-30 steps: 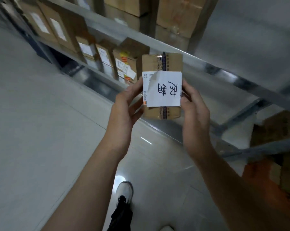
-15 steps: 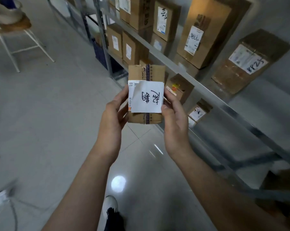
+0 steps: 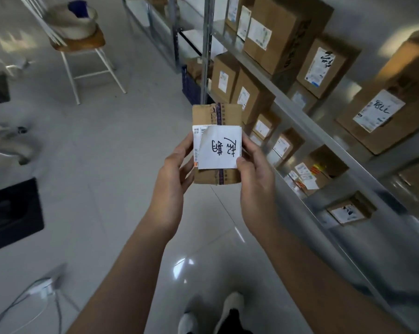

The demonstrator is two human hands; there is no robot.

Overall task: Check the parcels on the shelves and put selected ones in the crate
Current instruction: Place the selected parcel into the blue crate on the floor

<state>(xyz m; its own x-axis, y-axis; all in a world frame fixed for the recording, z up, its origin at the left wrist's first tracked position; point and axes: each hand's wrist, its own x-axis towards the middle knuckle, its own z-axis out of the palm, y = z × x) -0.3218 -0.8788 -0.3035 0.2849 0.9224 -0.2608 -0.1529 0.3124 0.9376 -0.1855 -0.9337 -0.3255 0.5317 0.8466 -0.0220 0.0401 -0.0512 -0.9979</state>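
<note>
I hold a small brown cardboard parcel up in front of me, above the floor. It has a dark tape stripe and a white label with black handwriting, one corner of the label peeled over. My left hand grips its left edge and my right hand grips its right edge. A dark crate stands on the floor at the far left, partly cut off by the frame. Metal shelves with several labelled cardboard parcels run along my right.
A white-legged wooden stool carrying a pale basket stands at the back left. A white cable and plug lie on the grey tiled floor at lower left. My shoes show at the bottom. A blue crate sits under the far shelf.
The view has swung left and back from the shelves, bringing the stool, the dark crate and the floor into sight. Both hands keep the same hold on the parcel.
</note>
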